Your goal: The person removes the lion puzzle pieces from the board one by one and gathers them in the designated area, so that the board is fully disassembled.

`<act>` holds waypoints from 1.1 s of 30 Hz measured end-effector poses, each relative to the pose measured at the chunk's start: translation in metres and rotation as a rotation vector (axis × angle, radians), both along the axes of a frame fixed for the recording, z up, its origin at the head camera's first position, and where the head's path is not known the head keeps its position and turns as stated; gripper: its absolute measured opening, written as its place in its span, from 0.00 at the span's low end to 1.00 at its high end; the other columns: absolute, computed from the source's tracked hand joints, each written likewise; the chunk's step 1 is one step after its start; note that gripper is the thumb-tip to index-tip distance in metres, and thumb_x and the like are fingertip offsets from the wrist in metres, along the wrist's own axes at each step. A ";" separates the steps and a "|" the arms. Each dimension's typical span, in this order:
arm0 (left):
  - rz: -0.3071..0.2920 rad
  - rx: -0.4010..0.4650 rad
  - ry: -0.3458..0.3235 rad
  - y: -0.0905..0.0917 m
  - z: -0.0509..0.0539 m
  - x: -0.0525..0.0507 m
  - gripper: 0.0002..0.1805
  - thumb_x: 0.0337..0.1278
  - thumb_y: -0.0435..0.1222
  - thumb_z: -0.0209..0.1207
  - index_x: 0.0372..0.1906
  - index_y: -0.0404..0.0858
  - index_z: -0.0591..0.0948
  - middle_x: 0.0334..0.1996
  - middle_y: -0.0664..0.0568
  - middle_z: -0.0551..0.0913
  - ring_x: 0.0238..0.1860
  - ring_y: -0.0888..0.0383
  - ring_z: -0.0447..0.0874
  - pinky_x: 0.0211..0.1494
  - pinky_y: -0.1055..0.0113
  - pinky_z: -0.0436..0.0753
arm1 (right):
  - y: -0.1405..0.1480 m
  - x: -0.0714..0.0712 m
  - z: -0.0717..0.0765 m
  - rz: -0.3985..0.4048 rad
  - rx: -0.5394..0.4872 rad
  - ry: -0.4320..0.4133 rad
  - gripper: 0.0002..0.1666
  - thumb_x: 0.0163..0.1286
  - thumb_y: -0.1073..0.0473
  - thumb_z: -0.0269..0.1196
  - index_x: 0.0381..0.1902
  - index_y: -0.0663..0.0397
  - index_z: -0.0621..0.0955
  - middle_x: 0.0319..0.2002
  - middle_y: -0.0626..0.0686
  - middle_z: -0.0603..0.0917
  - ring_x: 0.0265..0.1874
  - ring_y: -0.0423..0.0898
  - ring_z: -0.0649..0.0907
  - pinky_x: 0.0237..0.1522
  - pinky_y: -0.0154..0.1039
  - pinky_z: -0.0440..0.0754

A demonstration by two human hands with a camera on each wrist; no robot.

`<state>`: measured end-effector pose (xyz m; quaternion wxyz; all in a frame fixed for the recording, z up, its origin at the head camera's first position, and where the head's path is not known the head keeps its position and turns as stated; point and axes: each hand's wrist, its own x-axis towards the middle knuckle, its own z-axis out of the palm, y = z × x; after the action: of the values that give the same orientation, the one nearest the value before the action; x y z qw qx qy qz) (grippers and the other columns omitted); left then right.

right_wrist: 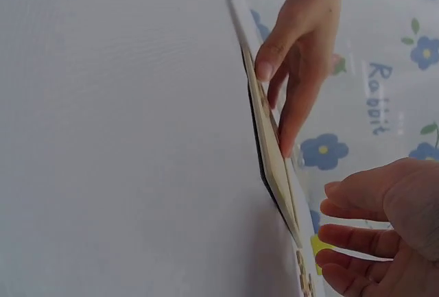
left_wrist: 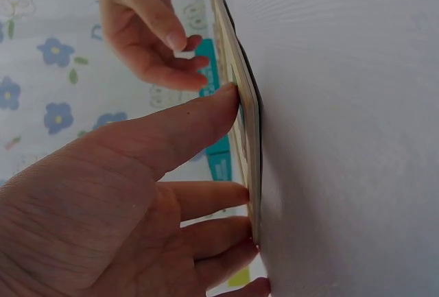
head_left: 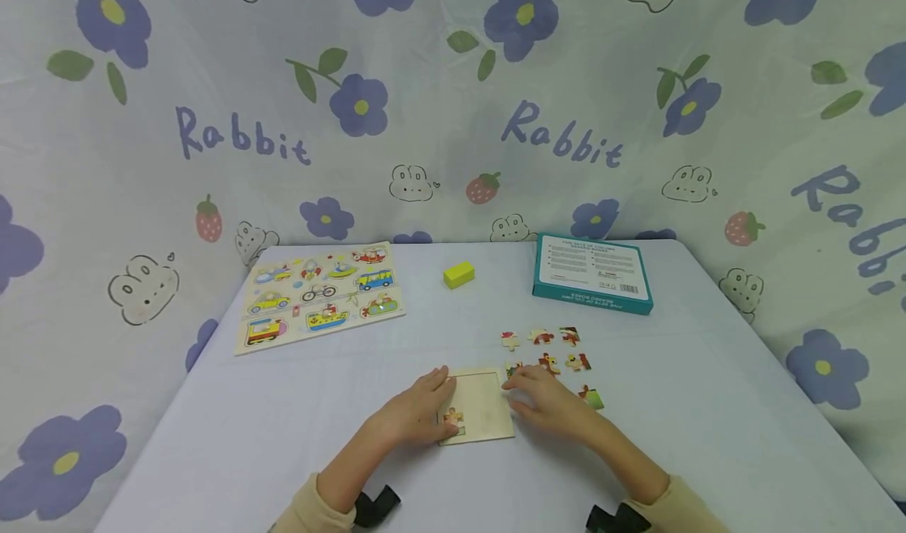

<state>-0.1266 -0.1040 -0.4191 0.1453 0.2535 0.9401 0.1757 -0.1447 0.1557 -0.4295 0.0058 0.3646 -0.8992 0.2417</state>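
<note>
A shallow square wooden puzzle board (head_left: 484, 407) lies flat on the table, one or two printed jigsaw pieces (head_left: 454, 417) sitting in its near left corner. My left hand (head_left: 419, 411) rests along the board's left side, its thumb pressing near that corner and its fingers fairly straight. Just above the board's right edge, my right hand (head_left: 548, 401) hovers with relaxed, slightly bent fingers; in the right wrist view this hand (right_wrist: 374, 225) shows nothing between them. Beside and beyond it, loose jigsaw pieces (head_left: 541, 336) lie in rough rows, some partly covered by the hand.
At the back left is a wooden board with vehicle pictures (head_left: 318, 293). A yellow block (head_left: 459, 275) stands at the back middle, and a teal box (head_left: 593, 273) with a white label at the back right. A patterned curtain (head_left: 439, 108) hangs behind the white table (head_left: 283, 407).
</note>
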 end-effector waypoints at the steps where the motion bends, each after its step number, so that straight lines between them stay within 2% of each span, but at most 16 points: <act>1: -0.001 -0.002 -0.002 0.000 0.000 0.000 0.40 0.53 0.49 0.61 0.66 0.32 0.62 0.68 0.39 0.55 0.68 0.46 0.51 0.65 0.53 0.60 | -0.002 0.000 0.000 0.006 -0.002 0.001 0.13 0.61 0.61 0.63 0.45 0.55 0.80 0.43 0.48 0.75 0.45 0.43 0.74 0.46 0.40 0.76; 7: -0.004 -0.016 -0.003 0.000 0.002 0.000 0.43 0.51 0.52 0.61 0.67 0.32 0.61 0.68 0.40 0.55 0.68 0.46 0.51 0.64 0.53 0.61 | -0.015 -0.001 0.000 0.044 -0.010 0.014 0.17 0.62 0.59 0.62 0.49 0.54 0.78 0.47 0.48 0.74 0.49 0.43 0.73 0.50 0.39 0.74; 11: -0.006 -0.015 -0.004 0.000 0.003 0.001 0.44 0.50 0.53 0.61 0.66 0.32 0.61 0.68 0.40 0.55 0.68 0.46 0.51 0.64 0.53 0.61 | -0.027 -0.001 0.000 0.085 0.037 0.016 0.18 0.63 0.57 0.61 0.51 0.55 0.77 0.49 0.49 0.74 0.51 0.44 0.73 0.52 0.40 0.73; 16: -0.013 -0.011 0.000 -0.001 0.002 0.000 0.46 0.48 0.54 0.62 0.66 0.32 0.61 0.68 0.40 0.55 0.68 0.46 0.51 0.64 0.53 0.61 | -0.043 0.002 -0.002 0.141 0.112 0.056 0.18 0.63 0.57 0.60 0.51 0.56 0.77 0.47 0.50 0.75 0.48 0.44 0.73 0.51 0.38 0.72; 21: -0.014 0.000 -0.010 -0.001 0.003 0.002 0.47 0.45 0.54 0.64 0.66 0.31 0.61 0.68 0.39 0.55 0.68 0.45 0.51 0.63 0.52 0.62 | -0.055 0.008 -0.006 0.194 0.105 0.113 0.17 0.62 0.58 0.60 0.49 0.57 0.77 0.43 0.50 0.76 0.43 0.44 0.73 0.46 0.35 0.73; 25: -0.016 0.015 -0.014 -0.002 0.004 0.003 0.48 0.45 0.54 0.64 0.66 0.31 0.61 0.68 0.39 0.54 0.68 0.45 0.51 0.63 0.51 0.62 | -0.062 0.011 -0.006 0.187 0.095 0.154 0.16 0.61 0.58 0.60 0.47 0.57 0.79 0.40 0.49 0.76 0.39 0.43 0.72 0.41 0.34 0.73; 33: -0.016 0.034 -0.002 -0.002 0.004 0.003 0.49 0.43 0.54 0.65 0.66 0.30 0.62 0.68 0.38 0.55 0.68 0.44 0.51 0.63 0.51 0.61 | -0.071 0.015 -0.007 0.155 0.113 0.158 0.13 0.61 0.59 0.60 0.44 0.55 0.80 0.37 0.47 0.74 0.36 0.41 0.71 0.38 0.31 0.72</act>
<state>-0.1237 -0.1064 -0.4149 0.1435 0.2632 0.9347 0.1908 -0.1296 0.0845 -0.4362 0.0374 0.4506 -0.8773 0.1609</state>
